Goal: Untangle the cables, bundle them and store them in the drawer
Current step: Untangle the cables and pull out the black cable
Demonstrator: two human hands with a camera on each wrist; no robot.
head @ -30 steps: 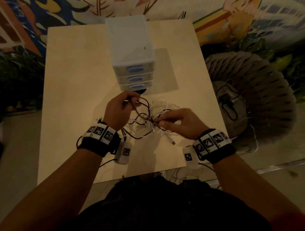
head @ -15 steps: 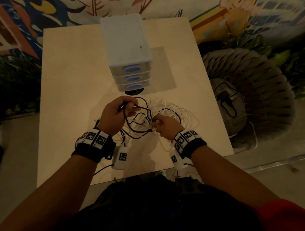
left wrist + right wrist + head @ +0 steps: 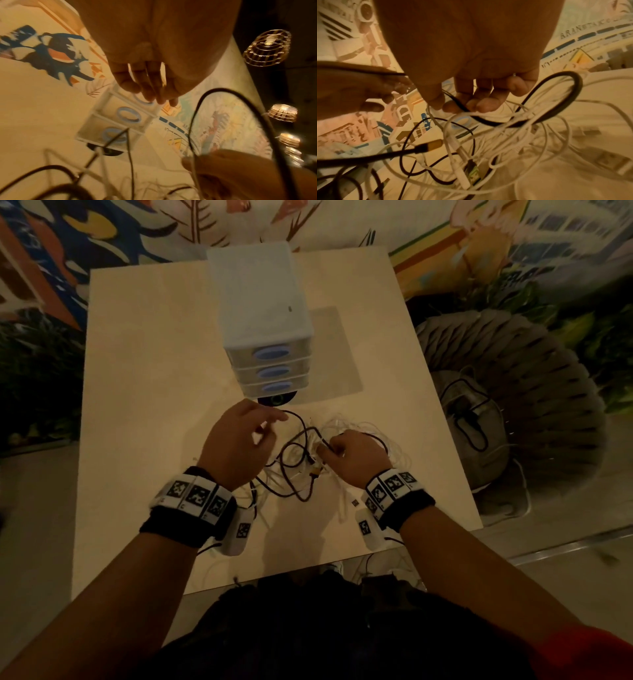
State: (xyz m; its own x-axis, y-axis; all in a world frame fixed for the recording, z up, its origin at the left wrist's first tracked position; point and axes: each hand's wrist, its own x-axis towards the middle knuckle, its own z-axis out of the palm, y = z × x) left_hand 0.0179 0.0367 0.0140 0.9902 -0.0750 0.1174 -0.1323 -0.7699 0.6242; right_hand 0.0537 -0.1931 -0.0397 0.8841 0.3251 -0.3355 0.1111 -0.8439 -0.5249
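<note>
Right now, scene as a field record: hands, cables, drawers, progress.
left hand: fingers loosely extended, nothing visibly gripped; black cable loops beside it
right hand: pinches a thin black cable at the tangle
cables: black and white, still knotted on the table
drawer unit: three drawers, all closed, behind the tangle
progress: untangling; nothing bundled or stored

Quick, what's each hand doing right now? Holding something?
Left hand: open, fingers loose, holding nothing I can see.
Right hand: pinching a thin black cable from the tangle.
</note>
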